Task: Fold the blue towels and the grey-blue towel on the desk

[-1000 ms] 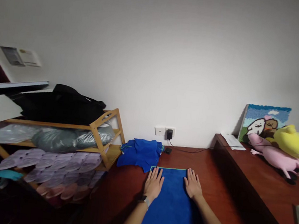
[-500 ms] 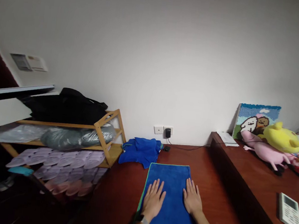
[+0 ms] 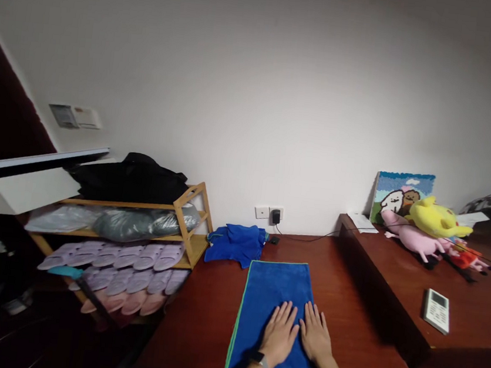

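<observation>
A blue towel (image 3: pixel 258 303) with green edging lies flat on the reddish-brown wooden table (image 3: pixel 199 314), its long sides running away from me. Palm down on the towel, right of its middle, is my left hand (image 3: pixel 280 333), fingers stretched out, with a watch on the wrist. My right hand (image 3: pixel 315 337) lies flat close beside it, at the towel's right edge, fingers pointing away from me. Neither hand grips anything. Behind the towel, a crumpled blue cloth (image 3: pixel 236 244) sits near the wall at the table's back left corner.
On the left stands a wooden rack (image 3: pixel 192 225) with lilac slippers (image 3: pixel 144 255) and a black bag (image 3: pixel 135 178). A raised surface on the right holds plush toys (image 3: pixel 441 218), a picture (image 3: pixel 398 189) and a white remote (image 3: pixel 437 310). A black plug (image 3: pixel 275 216) sits in the wall socket.
My left hand has slid right across the towel, toward my right hand. My right hand stays at the towel's right edge. The view has shifted, and the towel's near edge now shows.
</observation>
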Available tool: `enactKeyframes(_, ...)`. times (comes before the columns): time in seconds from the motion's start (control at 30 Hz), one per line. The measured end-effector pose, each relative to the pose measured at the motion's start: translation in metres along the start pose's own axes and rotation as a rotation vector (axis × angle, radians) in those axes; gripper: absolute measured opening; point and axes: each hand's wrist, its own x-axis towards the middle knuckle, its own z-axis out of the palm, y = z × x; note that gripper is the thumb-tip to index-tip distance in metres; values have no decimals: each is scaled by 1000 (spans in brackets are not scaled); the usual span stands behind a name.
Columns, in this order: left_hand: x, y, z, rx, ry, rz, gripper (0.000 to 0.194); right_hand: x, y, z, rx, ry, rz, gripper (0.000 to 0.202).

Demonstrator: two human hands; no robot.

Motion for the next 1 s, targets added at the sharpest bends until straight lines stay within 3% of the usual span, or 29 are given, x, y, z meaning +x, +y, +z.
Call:
enactKeyframes(0.07,3,15,8,-28,-31,-27,59,-5,2,3,4,-14,-1,67)
enactKeyframes(0.13,-2,10,9,-9,-47,-89,61,-6,2,2,20,-1,6,67)
enactKeyframes(0.23,-30,-22,-4,74,-40,-223,63,-6,1,-1,37,18,18,67)
enactKeyframes(0.4,-98,-83,-27,170,-23,-422,65,-6,-2,-5,36,13,26,69)
enactKeyframes(0.53,-129,-100,-32,181,-23,-398,63,-16,0,-2,39,13,30,69)
enactKeyframes(0.67,-117,-80,-32,182,86,-376,61,-40,8,1,37,16,-3,69)
enactKeyframes(0.87,-49,-7,-14,85,59,-148,61,-60,9,-9,-17,-27,-13,68)
enactKeyframes(0.93,-37,0,-8,86,55,-193,60,-63,6,-9,-26,-34,7,67)
enactKeyframes(1.0,-39,-10,-6,98,58,-275,58,-67,5,-5,-26,-41,24,67)
